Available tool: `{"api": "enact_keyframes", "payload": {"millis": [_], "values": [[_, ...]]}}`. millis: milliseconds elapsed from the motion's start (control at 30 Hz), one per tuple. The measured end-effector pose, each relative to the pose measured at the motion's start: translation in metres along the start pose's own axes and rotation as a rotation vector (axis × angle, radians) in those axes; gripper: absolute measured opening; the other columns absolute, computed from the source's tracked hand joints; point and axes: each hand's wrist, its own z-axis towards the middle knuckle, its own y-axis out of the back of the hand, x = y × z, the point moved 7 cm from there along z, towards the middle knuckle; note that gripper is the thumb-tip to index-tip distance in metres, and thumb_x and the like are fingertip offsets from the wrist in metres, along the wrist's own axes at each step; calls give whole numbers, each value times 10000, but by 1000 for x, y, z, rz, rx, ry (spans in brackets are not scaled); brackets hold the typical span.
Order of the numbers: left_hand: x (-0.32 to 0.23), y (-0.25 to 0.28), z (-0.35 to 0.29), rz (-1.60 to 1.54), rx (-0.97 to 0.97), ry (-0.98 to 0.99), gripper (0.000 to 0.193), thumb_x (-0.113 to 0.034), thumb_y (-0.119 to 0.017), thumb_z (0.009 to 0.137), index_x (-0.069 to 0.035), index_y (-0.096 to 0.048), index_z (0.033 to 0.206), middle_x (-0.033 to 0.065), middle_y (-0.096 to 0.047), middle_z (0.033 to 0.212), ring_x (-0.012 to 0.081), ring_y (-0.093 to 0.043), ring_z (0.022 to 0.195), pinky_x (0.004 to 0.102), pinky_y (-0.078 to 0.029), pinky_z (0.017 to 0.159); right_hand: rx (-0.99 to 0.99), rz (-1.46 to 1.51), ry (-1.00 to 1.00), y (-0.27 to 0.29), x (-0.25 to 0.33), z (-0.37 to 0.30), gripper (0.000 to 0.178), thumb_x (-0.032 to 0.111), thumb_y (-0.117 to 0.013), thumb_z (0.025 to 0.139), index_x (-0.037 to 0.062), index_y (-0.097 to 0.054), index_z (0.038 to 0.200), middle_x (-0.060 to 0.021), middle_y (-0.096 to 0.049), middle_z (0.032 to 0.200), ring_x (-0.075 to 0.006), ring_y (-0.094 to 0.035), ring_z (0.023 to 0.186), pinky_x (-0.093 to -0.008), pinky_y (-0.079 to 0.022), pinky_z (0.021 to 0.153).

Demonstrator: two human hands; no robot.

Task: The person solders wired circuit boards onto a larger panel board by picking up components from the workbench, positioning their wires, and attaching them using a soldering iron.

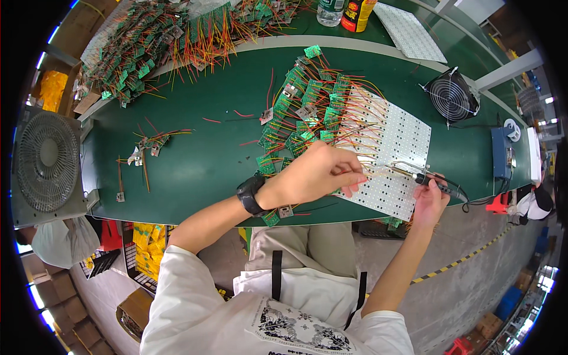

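Observation:
My right hand [431, 201] grips a soldering iron [421, 178], its metal tip over a white perforated panel [408, 133]. Above the same panel, my left hand [322, 171] has thumb and fingers pinched together near the iron's tip. Whatever thin thing the pinch holds is too small to make out. Red, yellow and black wires [361, 127] run across the panel's left part from small green circuit boards [313, 92]. These boards lie in rows to its left, some partly under my left hand and forearm.
A big heap of wired boards [127, 62] lies at the far left. A few more wired boards [155, 142] sit at left on the green table [207, 160]. A black round fan [448, 97] and a blue box [502, 152] stand at right. A large grey fan [48, 163] is at left.

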Motion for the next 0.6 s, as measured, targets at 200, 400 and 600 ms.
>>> {"api": "enact_keyframes", "payload": {"millis": [200,400,600], "values": [[-33,-15,-16,695,-330,-675,185,-29,-600,842,-10,-621,1025,131,-666,874,279,-663,658,358,-549,625,-20,-11,-10,1,0,0,214,46,-607,840,-79,-596,1014,-121,-644,864,-169,-556,496,-293,-438,451],[-16,-34,-10,808,-178,-432,109,-110,-628,822,-25,-594,881,83,-594,802,262,-631,639,382,-506,555,-8,-31,6,-5,1,-1,209,50,-611,843,-77,-597,1009,-113,-640,843,-164,-563,516,-284,-437,459],[0,-45,-8,979,-255,-576,122,-127,-620,750,-34,-570,812,71,-539,737,234,-610,590,357,-487,514,36,-70,3,-8,3,-2,200,48,-620,843,-75,-594,999,-107,-627,831,-165,-561,519,-283,-438,469]]}}
